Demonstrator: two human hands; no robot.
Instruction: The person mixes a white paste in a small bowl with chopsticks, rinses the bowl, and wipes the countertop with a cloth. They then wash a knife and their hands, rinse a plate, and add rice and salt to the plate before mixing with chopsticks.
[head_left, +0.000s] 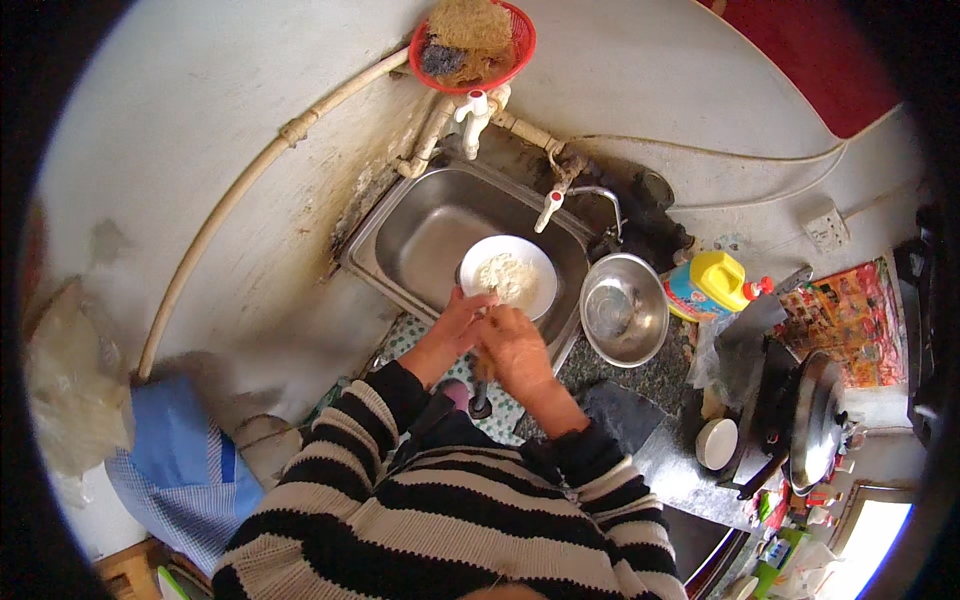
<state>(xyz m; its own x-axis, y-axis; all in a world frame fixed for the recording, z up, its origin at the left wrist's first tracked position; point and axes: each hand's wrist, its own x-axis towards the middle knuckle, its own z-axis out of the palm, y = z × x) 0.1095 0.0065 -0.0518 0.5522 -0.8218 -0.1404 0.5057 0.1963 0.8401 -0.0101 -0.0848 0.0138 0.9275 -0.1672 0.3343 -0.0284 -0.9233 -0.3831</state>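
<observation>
A white bowl (547, 279) is over the near right part of the stainless steel sink (420, 217). Inside it lies a pale, lumpy, flour-like mass (504, 276). My left hand (456, 328) is at the bowl's near rim, its fingers touching those of my right hand (516, 351). The right hand is curled, with its back towards me. Whether either hand grips the rim or a small thing between the fingers is hidden. What the bowl rests on cannot be made out.
Right of the sink, a steel basin (624, 309) stands on the dark counter near a yellow-capped blue jug (709, 286). Two white taps (472, 120) reach over the sink. Farther right are a small white bowl (717, 443) and a lidded pan (819, 424).
</observation>
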